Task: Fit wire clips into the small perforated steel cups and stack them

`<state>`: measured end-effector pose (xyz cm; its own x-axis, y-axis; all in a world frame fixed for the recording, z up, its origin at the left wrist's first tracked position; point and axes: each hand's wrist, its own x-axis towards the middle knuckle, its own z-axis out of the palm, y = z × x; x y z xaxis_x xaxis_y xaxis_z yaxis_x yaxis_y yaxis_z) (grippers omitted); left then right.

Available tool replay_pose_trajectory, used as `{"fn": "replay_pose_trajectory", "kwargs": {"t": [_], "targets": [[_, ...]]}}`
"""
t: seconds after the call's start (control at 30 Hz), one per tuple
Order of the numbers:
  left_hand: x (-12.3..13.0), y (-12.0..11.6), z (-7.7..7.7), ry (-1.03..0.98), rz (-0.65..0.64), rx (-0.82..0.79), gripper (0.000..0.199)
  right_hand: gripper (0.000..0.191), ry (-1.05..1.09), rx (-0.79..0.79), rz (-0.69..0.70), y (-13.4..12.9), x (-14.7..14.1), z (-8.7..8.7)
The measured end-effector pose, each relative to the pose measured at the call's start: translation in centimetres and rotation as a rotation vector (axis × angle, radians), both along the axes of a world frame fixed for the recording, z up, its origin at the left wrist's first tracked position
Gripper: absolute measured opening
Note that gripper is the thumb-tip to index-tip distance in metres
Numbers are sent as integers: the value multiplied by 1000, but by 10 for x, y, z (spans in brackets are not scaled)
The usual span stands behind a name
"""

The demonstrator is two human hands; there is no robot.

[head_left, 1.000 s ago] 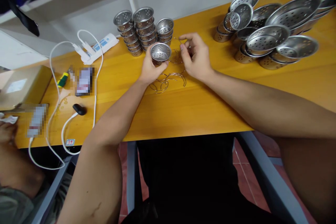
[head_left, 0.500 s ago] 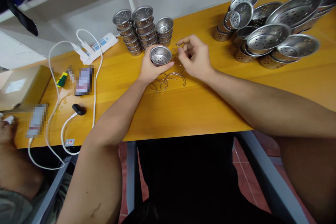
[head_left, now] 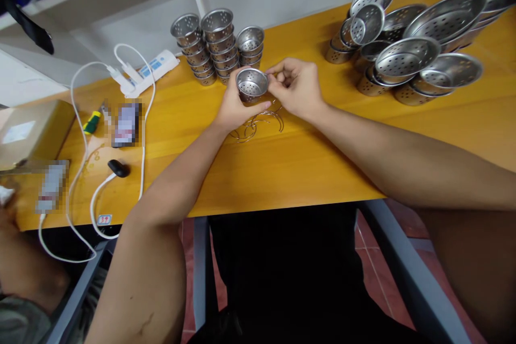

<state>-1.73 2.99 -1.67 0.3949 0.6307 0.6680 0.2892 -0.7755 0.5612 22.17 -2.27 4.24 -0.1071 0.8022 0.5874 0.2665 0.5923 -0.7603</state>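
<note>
A small perforated metal cup (head_left: 253, 85) is gripped in my left hand (head_left: 230, 105), its open top tilted toward me. Against the cup's right rim, my right hand (head_left: 298, 86) is closed in a pinch. A thin piece of wire shows just below those fingers, though most of what they hold is hidden. Under both hands, several thin curved metal wires (head_left: 264, 114) lie loose on the wooden table (head_left: 250, 177). Just behind the held cup stand stacks of similar perforated cups (head_left: 217, 24).
Larger perforated metal bowls and cups (head_left: 409, 56) are piled at the right. To the left are a white power strip (head_left: 155, 72) with cables, blurred phones (head_left: 127, 124), a green-yellow handled tool (head_left: 92, 122), a black plug-like piece (head_left: 118, 167) and a cardboard box (head_left: 44, 129). Another person's arm (head_left: 24, 263) is at far left.
My right hand has moved left and its fingertips now meet the cup's rim. The cup in my left hand has shifted slightly right.
</note>
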Motion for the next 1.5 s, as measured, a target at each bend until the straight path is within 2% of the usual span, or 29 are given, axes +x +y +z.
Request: {"fn": "replay_pose_trajectory", "kwargs": {"t": [0.13,0.37,0.77,1.03,1.17,1.3,1.4,1.5], "targets": [[4,-9,3,17,-10,3,120,50,4,-10,-29,4,0,-3],[6,-13,3,45,-4,-8,118,36,-15,-32,-44,-3,-3,2],[8,-18,6,33,14,-44,114,33,-6,-18,-38,1,-3,-3],[8,-18,5,34,-45,-58,113,35,-34,-18,-56,-6,-4,6],[7,-12,2,21,-84,-115,102,42,-6,-86,78,-14,1,20],[1,-2,0,-47,-130,-164,89,62,48,-207,298,-19,10,32],[-2,1,0,-57,-187,-168,89,75,113,-220,445,-19,12,36],[-3,0,2,-59,-251,-152,89,74,165,-232,511,-17,12,35]]}}
